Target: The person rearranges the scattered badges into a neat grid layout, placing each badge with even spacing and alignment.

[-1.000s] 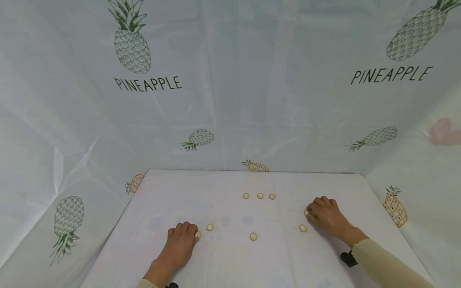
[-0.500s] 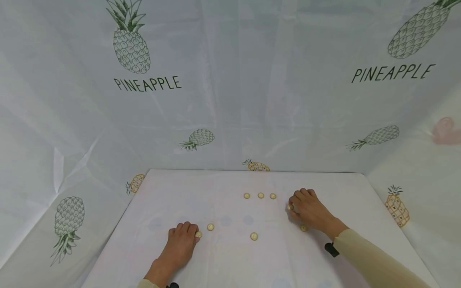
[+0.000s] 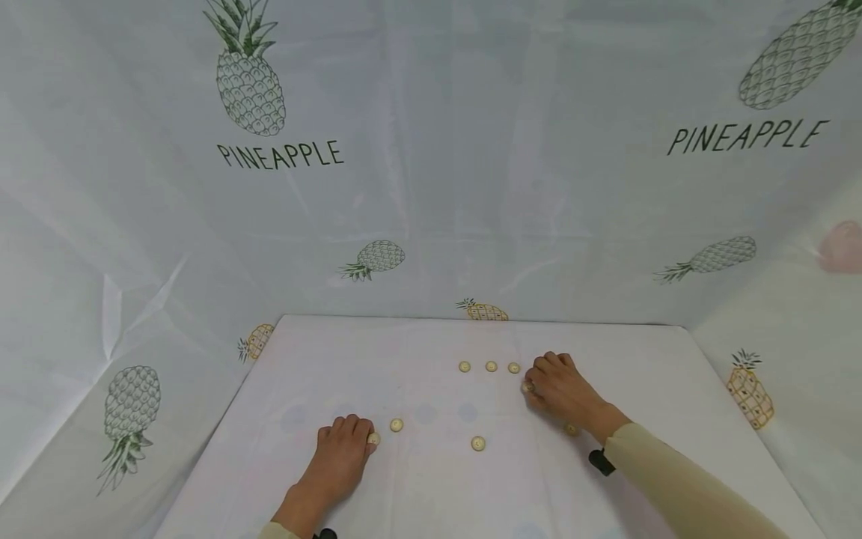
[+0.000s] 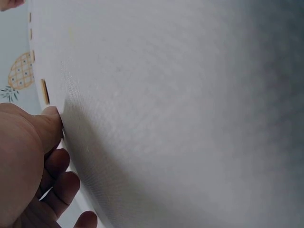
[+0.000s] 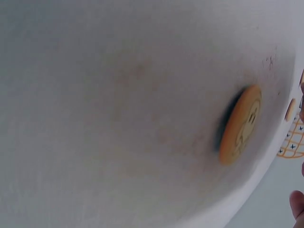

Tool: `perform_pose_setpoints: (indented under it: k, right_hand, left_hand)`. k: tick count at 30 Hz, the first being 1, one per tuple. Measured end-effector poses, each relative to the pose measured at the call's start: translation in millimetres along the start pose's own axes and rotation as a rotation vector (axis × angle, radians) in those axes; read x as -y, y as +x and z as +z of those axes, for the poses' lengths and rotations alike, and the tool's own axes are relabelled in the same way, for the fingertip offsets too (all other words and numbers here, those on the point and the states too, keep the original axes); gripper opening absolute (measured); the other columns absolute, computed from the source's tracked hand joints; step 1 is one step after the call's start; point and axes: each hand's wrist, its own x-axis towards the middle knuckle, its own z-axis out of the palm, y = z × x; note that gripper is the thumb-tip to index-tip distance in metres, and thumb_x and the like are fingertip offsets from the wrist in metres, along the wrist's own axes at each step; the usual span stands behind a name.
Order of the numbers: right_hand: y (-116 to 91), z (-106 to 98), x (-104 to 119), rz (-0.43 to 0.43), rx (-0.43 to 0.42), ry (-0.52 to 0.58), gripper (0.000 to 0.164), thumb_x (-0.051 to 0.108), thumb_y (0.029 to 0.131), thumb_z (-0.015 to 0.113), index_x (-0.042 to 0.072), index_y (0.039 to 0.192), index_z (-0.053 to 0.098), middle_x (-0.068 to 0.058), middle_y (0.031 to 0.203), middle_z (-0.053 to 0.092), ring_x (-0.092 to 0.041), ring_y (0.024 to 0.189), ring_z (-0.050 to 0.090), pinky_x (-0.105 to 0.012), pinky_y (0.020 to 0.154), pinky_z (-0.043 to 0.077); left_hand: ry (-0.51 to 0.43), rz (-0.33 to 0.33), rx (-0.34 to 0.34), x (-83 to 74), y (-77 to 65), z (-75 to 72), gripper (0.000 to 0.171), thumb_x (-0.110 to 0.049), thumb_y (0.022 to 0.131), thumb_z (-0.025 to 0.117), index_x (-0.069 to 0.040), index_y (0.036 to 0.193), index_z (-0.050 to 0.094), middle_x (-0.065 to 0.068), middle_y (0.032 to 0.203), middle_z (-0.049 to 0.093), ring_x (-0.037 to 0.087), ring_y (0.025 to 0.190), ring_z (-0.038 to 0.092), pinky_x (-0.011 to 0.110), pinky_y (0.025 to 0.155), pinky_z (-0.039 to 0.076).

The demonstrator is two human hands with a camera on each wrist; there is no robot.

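Note:
My left hand (image 3: pixel 340 455) rests on the table at front left, fingers bent, with a small round wooden disc (image 3: pixel 373 439) at its thumb and fingertip. In the left wrist view the left thumb (image 4: pixel 50 123) presses down near the cloth, hiding that disc. My right hand (image 3: pixel 560 385) pinches another wooden disc (image 3: pixel 528 387), low over the table, just right of a row of three discs (image 3: pixel 491 366). Beneath the right wrist lies a further disc (image 3: pixel 571 429), partly covered; the right wrist view shows this printed disc (image 5: pixel 241 126) close up.
One loose disc (image 3: pixel 396 424) lies right of the left hand, and another disc (image 3: pixel 478 443) near the middle front. A white cloth covers the table (image 3: pixel 431 494). Pineapple-printed curtains (image 3: pixel 431 187) stand behind it and at both sides.
My right hand has moved left with its disc, toward the row of three, and its wrist now partly covers a disc on the table. The left hand stays in place.

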Motion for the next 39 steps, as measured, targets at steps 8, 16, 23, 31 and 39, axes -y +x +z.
perform_pose_setpoints:
  k: [8, 16, 23, 31, 39]
  right_hand:
    - [6, 6, 6, 0.016, 0.041, 0.035, 0.018, 0.025, 0.091, 0.083, 0.013, 0.100, 0.072, 0.001, 0.097, 0.061, -0.021, 0.094, 0.050, -0.045, 0.089, 0.043]
    - [8, 5, 11, 0.025, 0.048, 0.049, 0.018, 0.023, 0.090, 0.085, 0.014, 0.099, 0.072, 0.002, 0.096, 0.061, -0.021, 0.093, 0.050, -0.046, 0.088, 0.044]
    - [9, 6, 13, 0.052, 0.082, 0.059, 0.018, 0.025, 0.092, 0.083, 0.014, 0.102, 0.073, 0.002, 0.097, 0.061, -0.020, 0.094, 0.050, -0.046, 0.090, 0.044]
    - [8, 7, 14, 0.073, 0.058, 0.066, 0.018, 0.026, 0.091, 0.083, 0.014, 0.100, 0.074, 0.003, 0.094, 0.062, -0.019, 0.092, 0.050, -0.047, 0.089, 0.046]
    - [8, 7, 15, 0.066, 0.004, 0.092, 0.016, 0.022, 0.089, 0.085, 0.013, 0.097, 0.074, 0.003, 0.091, 0.062, -0.019, 0.089, 0.049, -0.046, 0.087, 0.045]
  left_hand:
    - [0.002, 0.012, -0.011, 0.1, -0.1, -0.9, 0.022, -0.026, 0.098, 0.076, -0.014, 0.110, 0.062, -0.002, 0.101, 0.058, 0.017, 0.095, 0.051, 0.050, 0.087, 0.047]
    - [-0.006, 0.018, -0.023, 0.0, -0.8, -0.4, 0.022, -0.026, 0.098, 0.076, -0.014, 0.109, 0.062, -0.002, 0.100, 0.057, 0.017, 0.095, 0.050, 0.048, 0.087, 0.045]
    - [0.004, 0.027, -0.038, 1.6, -1.5, 1.3, 0.022, -0.026, 0.097, 0.077, -0.014, 0.109, 0.062, -0.002, 0.100, 0.058, 0.017, 0.094, 0.051, 0.048, 0.086, 0.046]
    - [-0.002, 0.028, -0.044, -0.1, -2.3, -1.8, 0.022, -0.025, 0.097, 0.077, -0.013, 0.108, 0.062, -0.002, 0.099, 0.058, 0.017, 0.093, 0.050, 0.048, 0.086, 0.047]
    - [0.002, 0.023, -0.037, 0.2, -2.1, -0.7, 0.022, -0.026, 0.098, 0.076, -0.014, 0.108, 0.062, -0.002, 0.099, 0.057, 0.017, 0.093, 0.050, 0.048, 0.086, 0.047]
